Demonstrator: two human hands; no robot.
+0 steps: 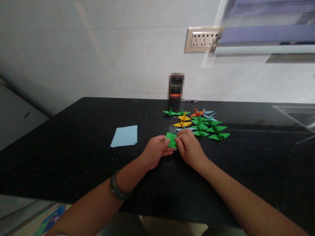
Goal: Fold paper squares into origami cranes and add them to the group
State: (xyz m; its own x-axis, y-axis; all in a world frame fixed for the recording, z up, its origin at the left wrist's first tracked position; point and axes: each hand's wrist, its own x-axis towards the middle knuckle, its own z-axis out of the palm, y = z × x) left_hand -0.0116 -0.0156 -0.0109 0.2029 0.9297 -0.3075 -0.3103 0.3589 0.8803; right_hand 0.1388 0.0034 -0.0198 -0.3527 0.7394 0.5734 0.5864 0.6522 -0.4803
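A small folded piece of green paper is held between both hands above the dark countertop. My left hand pinches its left side, thumb on top and fingers beneath. On the right side, the thumb and curled fingers of my right hand grip its edge and hide part of it. Just beyond my right hand are rows of folded paper cranes: green cranes, yellow cranes, an orange crane and light blue cranes. Left of my hands lies a stack of light blue paper sheets.
The black countertop runs back to a pale tiled wall. Against the wall stands a dark, pixelated upright object with a beaded strand beside it. A socket panel is on the wall. At the right is a sink-like recess.
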